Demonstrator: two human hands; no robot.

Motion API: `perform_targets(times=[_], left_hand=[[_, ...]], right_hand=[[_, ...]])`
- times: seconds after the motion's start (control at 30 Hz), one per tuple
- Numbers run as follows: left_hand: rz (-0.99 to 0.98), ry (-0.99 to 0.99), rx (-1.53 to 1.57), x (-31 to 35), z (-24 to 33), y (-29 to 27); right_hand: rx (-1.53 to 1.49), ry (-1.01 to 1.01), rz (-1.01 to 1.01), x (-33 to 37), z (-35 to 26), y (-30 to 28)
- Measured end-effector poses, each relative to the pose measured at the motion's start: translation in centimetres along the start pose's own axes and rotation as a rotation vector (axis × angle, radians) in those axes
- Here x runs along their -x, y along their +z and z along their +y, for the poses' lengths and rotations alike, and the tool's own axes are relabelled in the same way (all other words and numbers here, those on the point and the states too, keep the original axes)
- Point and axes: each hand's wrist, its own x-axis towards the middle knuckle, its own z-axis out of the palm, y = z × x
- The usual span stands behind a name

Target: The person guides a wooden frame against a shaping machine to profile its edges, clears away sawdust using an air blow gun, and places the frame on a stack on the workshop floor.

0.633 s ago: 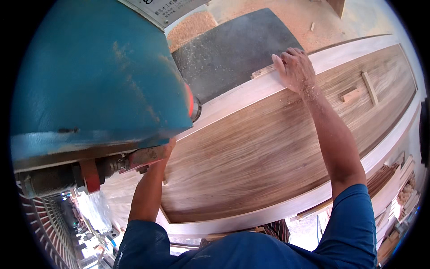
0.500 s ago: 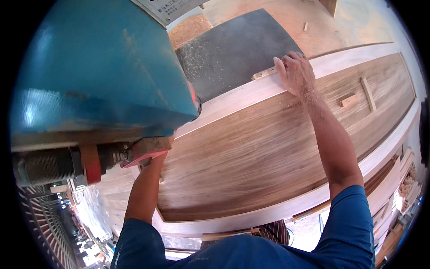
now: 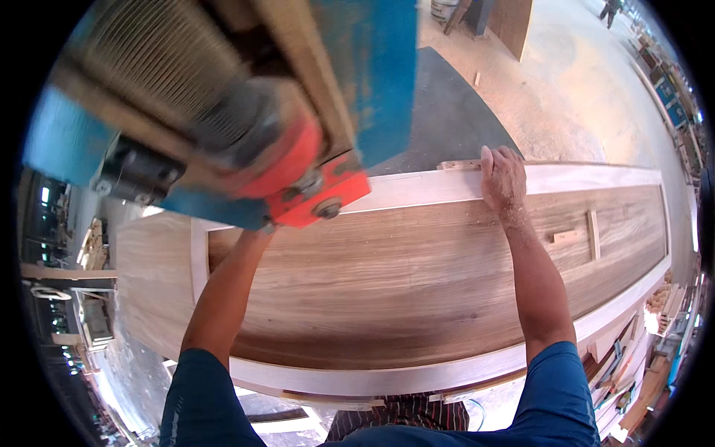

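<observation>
A large wooden panel (image 3: pixel 387 298) with brown grain and a pale raised frame lies flat before me. My right hand (image 3: pixel 505 177) grips its far rail, fingers curled over the outer edge. A short wooden strip (image 3: pixel 458 165) sits against that edge, just left of the hand. My left forearm (image 3: pixel 223 287) reaches up to a machine head with a red block (image 3: pixel 319 195), which hides my left hand and its fingers. The ribbed dark cylinder (image 3: pixel 160 56) above is blurred. Under the panel's far side shows a dark grey machine table (image 3: pixel 454 112).
The teal machine housing (image 3: pixel 383 74) looms over the panel's left part. Two loose pieces, a small block (image 3: pixel 564 237) and a thin stick (image 3: pixel 593 235), rest on the panel. Sawdust (image 3: pixel 566 112) covers the floor beyond. Stacked timber (image 3: pixel 655 365) stands at the right.
The view has swung, so the machine head appears turned and more of the workshop floor shows. My right hand stays on the far rail; my left hand remains hidden by the machine.
</observation>
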Motion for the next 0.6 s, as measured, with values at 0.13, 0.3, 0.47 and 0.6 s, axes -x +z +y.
perform_targets(times=[0.13, 0.3, 0.47, 0.6], left_hand=[[0.011, -0.041, 0.159, -6.0, -2.2, 2.9], [-0.016, -0.205, 0.457, -10.5, -2.2, 3.5], [-0.092, 0.087, -0.089, -11.4, 1.0, -0.3], [-0.117, 0.056, -0.075, -9.9, 2.4, -2.2]], right_hand=[[0.072, 0.056, 0.053, -2.1, -0.1, -0.2], [0.057, 0.105, 0.08, -3.6, 0.4, 0.4], [0.07, 0.138, 0.067, -4.0, 0.9, 0.6], [0.061, 0.098, 0.083, -3.6, 0.7, 0.6]])
